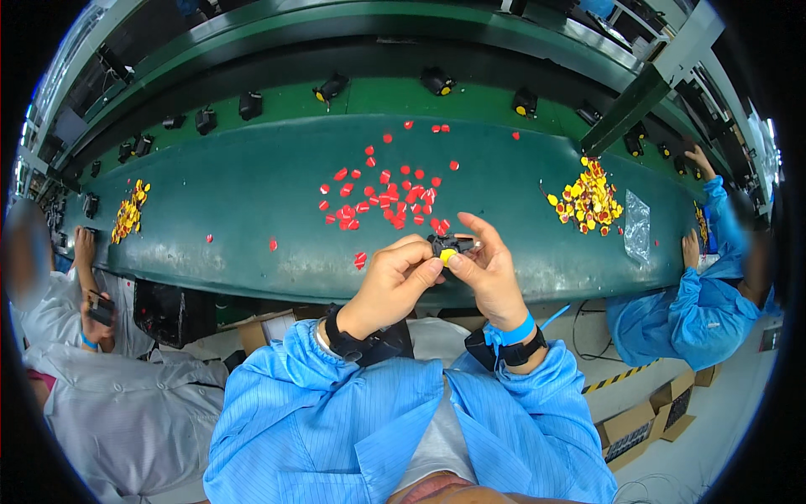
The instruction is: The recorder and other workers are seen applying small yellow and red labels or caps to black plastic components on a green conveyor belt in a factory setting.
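Both my hands meet over the near edge of the green table (277, 202). Between them is a small black device (442, 244) with a round yellow piece (448, 256) on its near side. My left hand (396, 275) grips the device from the left, its thumb beside the yellow piece. From the right, my right hand (489, 273) pinches it, thumb at the yellow piece and a finger raised behind. My fingers partly cover the device. Just beyond it, many small red discs (388, 198) lie scattered on the tabletop.
Yellow-and-red round pieces are heaped at the right (588, 197) and left (132, 210). A clear plastic bag (637, 227) lies near the right heap. Black devices (437, 81) line the green strip behind. Co-workers sit either side; a green post (625, 109) rises at right.
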The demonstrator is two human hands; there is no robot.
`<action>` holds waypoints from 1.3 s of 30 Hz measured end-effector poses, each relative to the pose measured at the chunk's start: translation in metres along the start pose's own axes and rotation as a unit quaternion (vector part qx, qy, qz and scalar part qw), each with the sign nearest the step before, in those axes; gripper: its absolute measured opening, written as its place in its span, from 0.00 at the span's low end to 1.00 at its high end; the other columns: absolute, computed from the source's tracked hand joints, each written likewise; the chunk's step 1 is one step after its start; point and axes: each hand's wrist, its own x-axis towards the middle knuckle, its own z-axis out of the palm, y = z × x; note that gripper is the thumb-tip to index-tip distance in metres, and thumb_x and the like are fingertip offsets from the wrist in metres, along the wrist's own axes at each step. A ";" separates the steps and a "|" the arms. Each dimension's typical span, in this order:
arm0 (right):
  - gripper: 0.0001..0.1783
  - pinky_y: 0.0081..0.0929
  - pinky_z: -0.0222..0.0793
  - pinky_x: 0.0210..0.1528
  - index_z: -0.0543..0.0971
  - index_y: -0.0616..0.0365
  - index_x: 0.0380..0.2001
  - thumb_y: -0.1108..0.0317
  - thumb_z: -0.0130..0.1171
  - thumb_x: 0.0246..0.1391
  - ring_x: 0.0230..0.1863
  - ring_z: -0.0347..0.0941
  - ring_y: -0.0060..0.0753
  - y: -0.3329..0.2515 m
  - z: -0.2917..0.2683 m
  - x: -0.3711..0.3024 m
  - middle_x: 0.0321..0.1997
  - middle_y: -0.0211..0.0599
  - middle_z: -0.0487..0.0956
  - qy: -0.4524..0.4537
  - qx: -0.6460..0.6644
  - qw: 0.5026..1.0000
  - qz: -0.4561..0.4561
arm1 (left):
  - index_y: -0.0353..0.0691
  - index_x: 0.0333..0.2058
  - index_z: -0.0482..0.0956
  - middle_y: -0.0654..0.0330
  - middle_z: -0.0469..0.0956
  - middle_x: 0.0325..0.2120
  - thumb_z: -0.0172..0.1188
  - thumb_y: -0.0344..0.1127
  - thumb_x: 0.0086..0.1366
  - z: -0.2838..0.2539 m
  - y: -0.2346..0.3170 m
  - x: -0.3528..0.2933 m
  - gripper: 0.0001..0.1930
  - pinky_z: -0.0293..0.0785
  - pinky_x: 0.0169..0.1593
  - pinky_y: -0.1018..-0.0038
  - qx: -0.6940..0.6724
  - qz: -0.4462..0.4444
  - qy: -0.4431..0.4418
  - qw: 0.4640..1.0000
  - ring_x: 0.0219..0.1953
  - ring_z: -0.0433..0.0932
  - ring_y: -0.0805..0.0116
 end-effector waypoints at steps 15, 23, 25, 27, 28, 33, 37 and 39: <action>0.14 0.31 0.69 0.38 0.79 0.62 0.39 0.69 0.63 0.47 0.36 0.73 0.38 -0.046 -0.165 0.037 0.37 0.45 0.76 0.259 -0.466 0.842 -0.080 | 0.32 0.31 0.78 0.50 0.76 0.31 0.58 0.30 0.58 -0.147 -0.027 0.231 0.07 0.71 0.38 0.64 0.579 0.164 0.093 0.793 0.34 0.76 0.50; 0.12 0.42 0.68 0.44 0.81 0.57 0.35 0.68 0.62 0.43 0.42 0.73 0.50 -0.070 -0.232 0.087 0.34 0.48 0.75 0.227 -0.707 0.667 -0.057 | 0.34 0.38 0.78 0.49 0.76 0.39 0.60 0.32 0.56 -0.167 -0.090 0.310 0.12 0.72 0.45 0.62 0.676 0.096 0.082 0.726 0.39 0.76 0.48; 0.11 0.42 0.68 0.44 0.80 0.57 0.32 0.68 0.63 0.41 0.42 0.73 0.50 -0.071 -0.232 0.097 0.33 0.46 0.76 0.160 -0.741 0.651 -0.034 | 0.35 0.43 0.77 0.50 0.74 0.44 0.62 0.33 0.55 -0.164 -0.075 0.299 0.16 0.73 0.45 0.64 0.669 0.090 0.114 0.729 0.38 0.77 0.51; 0.10 0.41 0.68 0.44 0.79 0.57 0.30 0.68 0.64 0.40 0.42 0.73 0.50 -0.072 -0.233 0.106 0.33 0.46 0.76 0.143 -0.737 0.660 0.001 | 0.34 0.43 0.77 0.50 0.74 0.44 0.62 0.32 0.55 -0.157 -0.054 0.280 0.16 0.74 0.43 0.65 0.634 0.062 0.103 0.764 0.37 0.77 0.54; 0.10 0.41 0.68 0.44 0.78 0.57 0.29 0.68 0.64 0.40 0.42 0.73 0.50 -0.074 -0.233 0.109 0.33 0.46 0.76 0.130 -0.733 0.666 0.037 | 0.34 0.43 0.77 0.51 0.75 0.43 0.62 0.32 0.55 -0.153 -0.043 0.268 0.16 0.74 0.42 0.67 0.594 0.039 0.090 0.799 0.36 0.78 0.57; 0.07 0.42 0.68 0.37 0.76 0.59 0.20 0.70 0.65 0.39 0.33 0.73 0.50 -0.078 -0.229 0.107 0.27 0.47 0.75 0.148 -0.647 0.748 0.020 | 0.33 0.40 0.77 0.55 0.77 0.38 0.60 0.29 0.57 -0.144 0.007 0.174 0.12 0.73 0.39 0.72 0.486 0.052 0.013 0.872 0.35 0.76 0.68; 0.08 0.42 0.68 0.35 0.78 0.59 0.21 0.68 0.66 0.40 0.30 0.74 0.48 -0.064 -0.234 0.098 0.23 0.44 0.76 0.197 -0.649 0.732 -0.068 | 0.34 0.35 0.79 0.59 0.80 0.31 0.59 0.29 0.59 -0.110 0.051 0.070 0.07 0.73 0.38 0.75 0.239 -0.209 -0.130 0.939 0.33 0.77 0.72; 0.07 0.41 0.68 0.34 0.77 0.61 0.22 0.69 0.64 0.41 0.30 0.74 0.49 -0.066 -0.226 0.094 0.24 0.46 0.77 0.203 -0.641 0.738 -0.046 | 0.35 0.32 0.80 0.58 0.81 0.28 0.58 0.29 0.59 -0.097 0.060 0.027 0.05 0.74 0.37 0.74 0.207 -0.279 -0.255 0.902 0.31 0.79 0.70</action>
